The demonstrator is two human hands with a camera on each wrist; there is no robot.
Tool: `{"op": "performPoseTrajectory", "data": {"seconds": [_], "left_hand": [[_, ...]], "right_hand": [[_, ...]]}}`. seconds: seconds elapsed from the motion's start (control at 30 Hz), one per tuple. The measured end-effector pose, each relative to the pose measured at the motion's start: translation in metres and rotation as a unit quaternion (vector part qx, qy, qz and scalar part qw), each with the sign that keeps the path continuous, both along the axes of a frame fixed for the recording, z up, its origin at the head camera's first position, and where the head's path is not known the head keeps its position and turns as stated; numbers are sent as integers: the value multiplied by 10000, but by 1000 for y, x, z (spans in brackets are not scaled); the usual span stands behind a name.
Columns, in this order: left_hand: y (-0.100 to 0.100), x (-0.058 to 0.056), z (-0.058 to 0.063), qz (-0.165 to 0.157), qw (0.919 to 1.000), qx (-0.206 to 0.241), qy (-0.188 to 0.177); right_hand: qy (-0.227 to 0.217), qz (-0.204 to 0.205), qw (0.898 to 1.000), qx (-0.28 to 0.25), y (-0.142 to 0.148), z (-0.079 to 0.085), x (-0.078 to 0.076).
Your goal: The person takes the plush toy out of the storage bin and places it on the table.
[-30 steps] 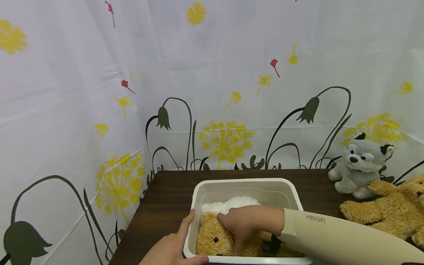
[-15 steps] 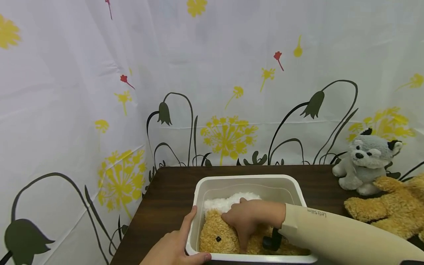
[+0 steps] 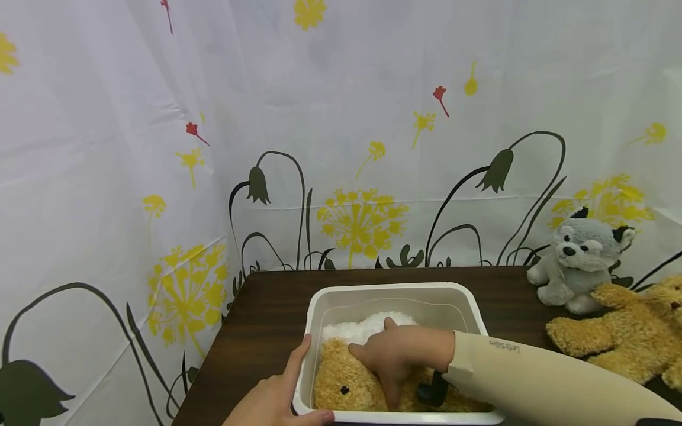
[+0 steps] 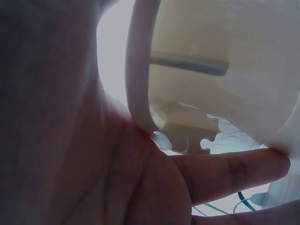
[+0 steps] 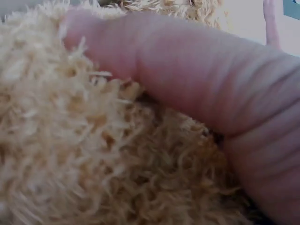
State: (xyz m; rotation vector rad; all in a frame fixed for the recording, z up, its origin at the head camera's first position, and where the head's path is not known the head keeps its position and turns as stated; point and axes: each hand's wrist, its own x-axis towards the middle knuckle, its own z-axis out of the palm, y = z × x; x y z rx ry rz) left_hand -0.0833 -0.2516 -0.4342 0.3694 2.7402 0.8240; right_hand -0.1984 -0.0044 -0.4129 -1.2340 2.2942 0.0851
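Note:
In the head view a white plastic bin (image 3: 394, 291) stands on the table. A golden-brown teddy bear (image 3: 341, 378) lies inside it, head to the left, beside a white fluffy thing (image 3: 367, 327). My right hand (image 3: 391, 358) reaches in and grips the bear around the neck; several fingertips are hidden behind it. The right wrist view has a digit (image 5: 178, 65) pressed into the curly fur (image 5: 93, 154). My left hand (image 3: 277, 387) holds the bin's front left corner, thumb at the front rim and fingers along the left wall. In the left wrist view a finger (image 4: 234, 171) touches the bin (image 4: 197, 37).
A grey-and-white plush dog (image 3: 578, 260) sits at the back right of the dark wooden table (image 3: 266, 313). In front of it lies another golden-brown teddy bear (image 3: 634, 337). A flower-printed white curtain (image 3: 341, 118) hangs behind and to the left.
The head view has shifted slightly. Both hands keep their places on the bin and bear; the right hand's upper finger now lifts away from the rest.

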Motion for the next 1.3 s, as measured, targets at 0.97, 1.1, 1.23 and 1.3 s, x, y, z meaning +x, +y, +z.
{"op": "performPoseTrajectory", "data": {"seconds": [0.97,1.1,1.23,1.3], "left_hand": [[-2,-2,0,9,9998,-169,-141],[-2,-1,0,-11,9996,-278,62],[-2,-1,0,-91,9997,-207,55],[-2,-1,0,-116,9998,-157,-3]], "right_hand": [[-1723,-1064,9068,-3697,72,50,-11],[-1196,-1481,9021,-3872,82,58,-10],[-1026,-1706,8823,-4264,90,66,-10],[-997,-1828,8708,-4453,96,72,-10]]}}
